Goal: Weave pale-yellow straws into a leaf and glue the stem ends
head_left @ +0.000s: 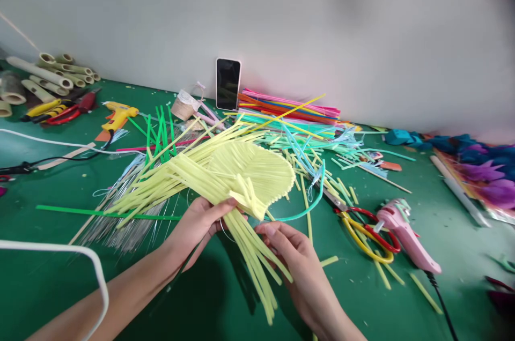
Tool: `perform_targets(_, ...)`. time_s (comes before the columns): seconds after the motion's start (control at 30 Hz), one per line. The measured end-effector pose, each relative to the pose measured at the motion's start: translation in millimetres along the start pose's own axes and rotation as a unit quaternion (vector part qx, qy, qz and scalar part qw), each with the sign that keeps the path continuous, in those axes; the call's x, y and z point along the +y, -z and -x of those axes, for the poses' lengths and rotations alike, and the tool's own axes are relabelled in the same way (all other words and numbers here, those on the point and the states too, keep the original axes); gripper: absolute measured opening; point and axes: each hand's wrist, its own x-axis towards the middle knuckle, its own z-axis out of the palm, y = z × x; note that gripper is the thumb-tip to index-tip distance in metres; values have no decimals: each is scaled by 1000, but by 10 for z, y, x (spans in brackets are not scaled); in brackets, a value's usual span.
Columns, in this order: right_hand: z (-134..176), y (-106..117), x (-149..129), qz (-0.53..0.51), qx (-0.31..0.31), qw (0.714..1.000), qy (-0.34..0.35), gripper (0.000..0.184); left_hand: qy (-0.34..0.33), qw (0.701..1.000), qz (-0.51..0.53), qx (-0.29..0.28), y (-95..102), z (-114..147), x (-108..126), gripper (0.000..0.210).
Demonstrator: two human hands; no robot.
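Note:
A bundle of pale yellow pipe cleaners is gripped in my left hand, thumb across the top and loose ends hanging toward me. Joined to it or lying against it is a leaf-shaped piece of the same pale yellow stems, with a bumpy rim. My right hand is closed in a pinch just right of the bundle. What its fingertips hold is too small to make out. A thin wire loop shows between the hands. More yellow pipe cleaners lie behind my left hand.
Red-and-yellow scissors and a pink glue gun lie at right. A yellow glue gun, pliers and bamboo tubes are at left. A phone leans on the wall beside coloured pipe cleaners. A white bar crosses lower left.

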Motion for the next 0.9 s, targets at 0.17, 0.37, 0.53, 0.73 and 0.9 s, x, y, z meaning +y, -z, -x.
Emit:
perform_targets(0.17,-21,110,-53,103,-98,989,38,39,-10,1000,0,4,5,-7,13,20)
perform_targets(0.37,-30,175,-140,150,-81,983,68,37,-10,1000,-1,2,9,-10,18,23)
perform_targets(0.53,-28,122,-106,85,-19,994,67,33,-7,1000,0,-6,-50,16,18,27)
perform_targets(0.73,-6,89,-76,46,-47,997,49,31,-6,1000,19,-6,-74,10,5,26)
perform_targets(0.9,21,88,-75,90,-92,991,46,32,-14,1000,24,-1,-41,-11,5,18)
